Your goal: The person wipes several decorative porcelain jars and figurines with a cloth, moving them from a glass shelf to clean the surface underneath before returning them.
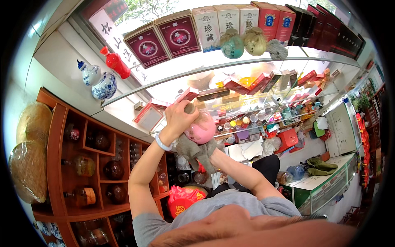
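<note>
My left hand [179, 117] grips the neck of a round pink jar [201, 129], which has a brownish covering at its top. The jar is tilted in front of me. Under it, my right hand [210, 152] holds a grey cloth [189, 148] against the jar's lower side. Folds of the cloth hide most of that hand's fingers. Beyond the jar, a red and white box [187, 94] lies near my left fingertips. A similar jar in teal [232, 46] and a pale yellow jar [255, 43] stand on the glass counter's top.
Boxed bottles [178, 34] line the window side. A blue-and-white gourd bottle [104, 85] and a red bottle [118, 65] stand at the left. The glass counter's edge [197, 70] runs across ahead. A wooden shelf unit [57, 154] holds several bottles. A grey bundle [277, 50] lies by the jars.
</note>
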Available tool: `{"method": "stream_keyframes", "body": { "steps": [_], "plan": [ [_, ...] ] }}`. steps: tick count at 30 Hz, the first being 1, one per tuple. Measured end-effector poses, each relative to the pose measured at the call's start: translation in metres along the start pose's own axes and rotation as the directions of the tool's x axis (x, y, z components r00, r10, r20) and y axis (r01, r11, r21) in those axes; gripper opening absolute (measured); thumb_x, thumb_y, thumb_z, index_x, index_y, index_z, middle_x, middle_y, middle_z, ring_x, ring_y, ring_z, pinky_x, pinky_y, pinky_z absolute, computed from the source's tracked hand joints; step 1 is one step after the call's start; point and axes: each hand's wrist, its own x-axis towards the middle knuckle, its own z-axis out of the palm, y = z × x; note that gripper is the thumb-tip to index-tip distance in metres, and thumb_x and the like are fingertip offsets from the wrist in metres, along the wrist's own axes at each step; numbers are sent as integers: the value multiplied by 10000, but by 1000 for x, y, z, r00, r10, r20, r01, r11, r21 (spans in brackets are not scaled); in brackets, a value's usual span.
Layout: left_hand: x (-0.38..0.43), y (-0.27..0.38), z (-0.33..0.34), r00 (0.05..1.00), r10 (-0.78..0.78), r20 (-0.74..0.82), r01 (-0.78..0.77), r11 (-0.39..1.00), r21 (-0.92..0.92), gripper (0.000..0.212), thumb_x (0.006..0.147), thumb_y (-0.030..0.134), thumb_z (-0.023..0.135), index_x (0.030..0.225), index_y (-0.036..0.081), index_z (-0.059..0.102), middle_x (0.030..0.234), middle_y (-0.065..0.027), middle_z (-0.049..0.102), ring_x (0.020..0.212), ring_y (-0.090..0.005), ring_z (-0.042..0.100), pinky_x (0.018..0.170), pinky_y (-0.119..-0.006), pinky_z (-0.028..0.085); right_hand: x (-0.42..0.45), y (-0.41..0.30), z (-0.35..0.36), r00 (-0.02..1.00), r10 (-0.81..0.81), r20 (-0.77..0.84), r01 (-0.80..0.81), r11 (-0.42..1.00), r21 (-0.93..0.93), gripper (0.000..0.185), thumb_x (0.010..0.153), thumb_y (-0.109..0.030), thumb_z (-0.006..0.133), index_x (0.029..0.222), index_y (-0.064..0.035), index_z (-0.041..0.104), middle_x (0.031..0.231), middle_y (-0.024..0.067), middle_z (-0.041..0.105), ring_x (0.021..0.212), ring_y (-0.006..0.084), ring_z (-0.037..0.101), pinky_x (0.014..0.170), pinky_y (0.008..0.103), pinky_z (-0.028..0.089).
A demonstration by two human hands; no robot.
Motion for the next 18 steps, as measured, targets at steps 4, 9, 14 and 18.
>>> {"method": "stream_keyframes", "body": {
  "steps": [4,9,14,18],
  "plan": [
    [3,11,-1,998,59,17,-60,998,24,209,613,228,674,703,51,608,584,-94,592,507,-246,580,453,-328,457,-2,0,-4,999,40,2,-40,999,19,322,880,-179,427,1179,-63,443,1156,90,494,1031,201,501,925,333,394],
    [5,11,2,987,152,-59,-145,984,104,204,605,218,673,706,57,598,575,-85,579,505,-236,575,440,-331,451,-7,-3,-13,996,89,30,-91,995,52,310,867,-192,436,1152,-74,470,1123,84,517,1014,209,509,921,351,388],
    [10,4,-2,992,120,-30,-116,987,108,208,601,217,675,702,54,597,584,-88,583,520,-241,581,440,-331,452,-10,-5,-25,986,137,91,-143,987,67,301,855,-204,444,1125,-84,496,1090,78,539,997,218,516,917,369,382],
    [13,-27,-12,998,-22,-67,28,995,91,245,616,264,671,702,45,605,605,-110,596,536,-266,585,477,-349,463,-14,-11,-39,968,155,198,-155,988,-16,294,845,-214,451,1104,-92,518,1063,74,557,984,225,522,914,383,377]
  ]
}}
